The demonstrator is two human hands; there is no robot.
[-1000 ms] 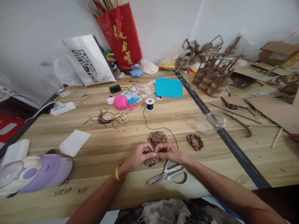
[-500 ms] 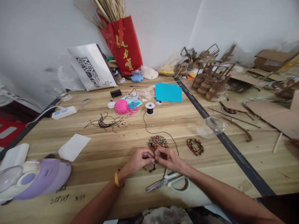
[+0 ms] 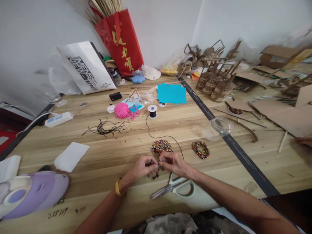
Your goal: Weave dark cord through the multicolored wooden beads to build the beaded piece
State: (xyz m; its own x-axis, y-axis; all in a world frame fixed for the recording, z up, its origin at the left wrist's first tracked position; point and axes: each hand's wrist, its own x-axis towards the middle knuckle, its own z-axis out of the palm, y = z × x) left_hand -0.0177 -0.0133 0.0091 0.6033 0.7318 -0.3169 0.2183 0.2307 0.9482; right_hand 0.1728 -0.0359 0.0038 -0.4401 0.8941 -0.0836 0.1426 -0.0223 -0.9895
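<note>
A person's two bare hands meet above a wooden tabletop point(image 3: 122, 151): the left hand point(image 3: 144, 166) has its grip pinched closed, thumb to fingertips, on a short string of colourful beads point(image 3: 153, 177) that curves below its fingers. The right hand point(image 3: 175, 162) is pinched closed just beside it on thin black cord, though the fingers hide the exact hold. Beyond the hands lie a heap of loose beads point(image 3: 161, 147) and a spool point(image 3: 152, 113), beaded bracelets point(image 3: 201, 155) sit to the right, and pale-handled scissors point(image 3: 168, 188) rest nearer the person.
</note>
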